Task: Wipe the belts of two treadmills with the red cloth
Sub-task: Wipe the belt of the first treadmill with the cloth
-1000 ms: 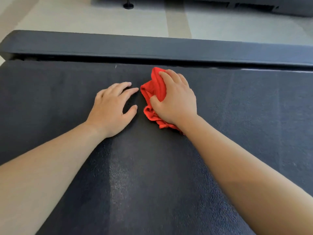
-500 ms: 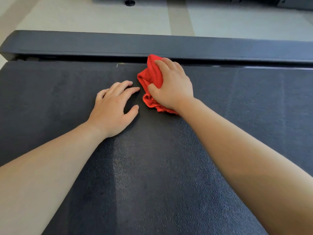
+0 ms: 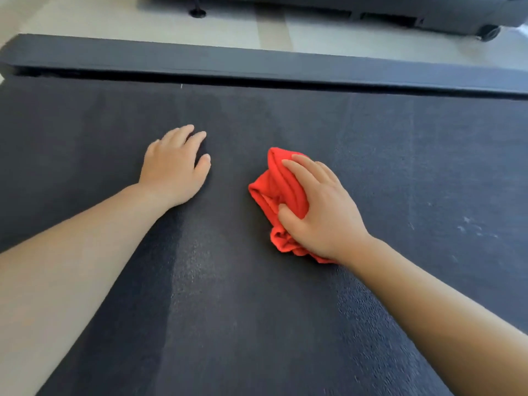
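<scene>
Spanning the foreground: dark textured belt (image 3: 257,324). Mid-belt, right hand (image 3: 323,212) grips bunched red cloth (image 3: 274,181), thumb dug into folds. Cloth looks soft, light, floppy; probably best held as a wad. Left hand (image 3: 174,170) flat, empty, on belt. Side rail (image 3: 257,64) beyond

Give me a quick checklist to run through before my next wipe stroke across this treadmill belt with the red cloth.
1. Right hand grips the red cloth: ok.
2. Red cloth lies on the belt: ok.
3. Left hand flat on the belt, apart from the red cloth: ok.
4. Belt clean to the right: not ok, pale specks there.
5. Red cloth spread flat: not ok, bunched.
6. Red cloth's underside clean: cannot tell, hidden.
</scene>
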Tool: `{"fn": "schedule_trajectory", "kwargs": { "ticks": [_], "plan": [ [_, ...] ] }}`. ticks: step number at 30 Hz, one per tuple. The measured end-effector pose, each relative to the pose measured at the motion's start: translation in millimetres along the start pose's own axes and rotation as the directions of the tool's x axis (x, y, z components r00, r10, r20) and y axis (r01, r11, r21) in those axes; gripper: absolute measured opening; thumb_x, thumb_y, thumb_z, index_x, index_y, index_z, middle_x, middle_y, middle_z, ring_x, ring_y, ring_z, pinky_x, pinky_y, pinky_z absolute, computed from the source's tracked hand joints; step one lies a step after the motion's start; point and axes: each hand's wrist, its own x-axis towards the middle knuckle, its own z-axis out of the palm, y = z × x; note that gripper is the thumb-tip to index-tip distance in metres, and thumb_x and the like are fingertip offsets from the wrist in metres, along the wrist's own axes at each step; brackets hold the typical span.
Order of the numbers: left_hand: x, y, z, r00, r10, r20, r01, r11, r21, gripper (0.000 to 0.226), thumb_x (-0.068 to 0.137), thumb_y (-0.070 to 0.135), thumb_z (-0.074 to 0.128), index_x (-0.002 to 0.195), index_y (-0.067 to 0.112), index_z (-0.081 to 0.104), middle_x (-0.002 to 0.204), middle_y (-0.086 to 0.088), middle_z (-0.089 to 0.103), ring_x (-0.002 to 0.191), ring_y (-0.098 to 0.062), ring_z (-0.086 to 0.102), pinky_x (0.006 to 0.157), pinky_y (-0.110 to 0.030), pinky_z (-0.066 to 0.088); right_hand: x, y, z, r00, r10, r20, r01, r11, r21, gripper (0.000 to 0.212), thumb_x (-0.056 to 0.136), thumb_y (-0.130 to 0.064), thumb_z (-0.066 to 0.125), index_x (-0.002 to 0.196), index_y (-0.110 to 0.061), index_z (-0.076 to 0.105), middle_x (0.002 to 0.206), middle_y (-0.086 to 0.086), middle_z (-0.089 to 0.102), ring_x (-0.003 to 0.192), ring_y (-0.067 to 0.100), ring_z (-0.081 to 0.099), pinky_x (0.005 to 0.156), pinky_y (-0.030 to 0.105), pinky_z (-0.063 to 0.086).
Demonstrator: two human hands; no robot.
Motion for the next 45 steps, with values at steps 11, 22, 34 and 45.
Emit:
{"fn": "schedule_trajectory", "kwargs": {
  "ticks": [11, 22, 34, 45],
  "plan": [
    [-168.4, 79.2, -2.3, 0.959, 0.241, 0.149, -0.238, 0.970, -0.037, 0.058, 0.093, 0.042, 0.039, 0.145, 0.019, 0.029, 0.156, -0.004, 0.018, 0.144, -0.025, 0.010, 0.115, -0.043, 0.008, -70.6, -17.7, -13.9, 0.986, 0.168, -0.011, -0.168, 0.979, -0.112, 0.066, 0.081, -0.039, 0.049, 0.141, -0.017, 0.034, 0.150, -0.002, 0.031, 0.137, 0.023, 0.023, 0.098, 0.049, 0.040],
    [-185.1, 76.3, -12.1, 0.957, 0.269, 0.108, -0.260, 0.962, -0.087, 0.051, 0.091, 0.033, 0.050, 0.139, 0.019, 0.043, 0.150, -0.001, 0.033, 0.141, -0.023, 0.024, 0.113, -0.035, 0.016, -78.7, -11.1, -18.6, 0.987, 0.159, -0.023, -0.161, 0.976, -0.144, 0.062, 0.080, -0.039, 0.050, 0.136, -0.015, 0.039, 0.145, -0.001, 0.037, 0.133, 0.023, 0.030, 0.095, 0.047, 0.042],
    [-146.2, 76.6, -4.4, 0.950, 0.289, 0.118, -0.279, 0.955, -0.096, 0.051, 0.093, 0.032, 0.045, 0.142, 0.024, 0.036, 0.150, 0.005, 0.029, 0.141, -0.012, 0.019, 0.109, -0.037, 0.018, -99.3, 8.9, -24.7, 0.991, 0.130, -0.024, -0.132, 0.985, -0.111, 0.067, 0.079, -0.039, 0.051, 0.140, -0.017, 0.036, 0.151, 0.000, 0.031, 0.138, 0.021, 0.025, 0.102, 0.047, 0.038],
    [-23.7, 77.4, 18.9, 0.922, 0.358, 0.149, -0.356, 0.934, -0.042, 0.050, 0.092, 0.042, 0.040, 0.141, 0.038, 0.033, 0.154, 0.006, 0.023, 0.142, -0.014, 0.015, 0.112, -0.044, 0.012, -2.5, 38.6, -9.0, 0.971, 0.187, -0.148, -0.199, 0.978, -0.068, 0.066, 0.077, -0.041, 0.053, 0.138, -0.020, 0.041, 0.147, -0.005, 0.037, 0.137, 0.019, 0.029, 0.102, 0.045, 0.038]
  ]
}}
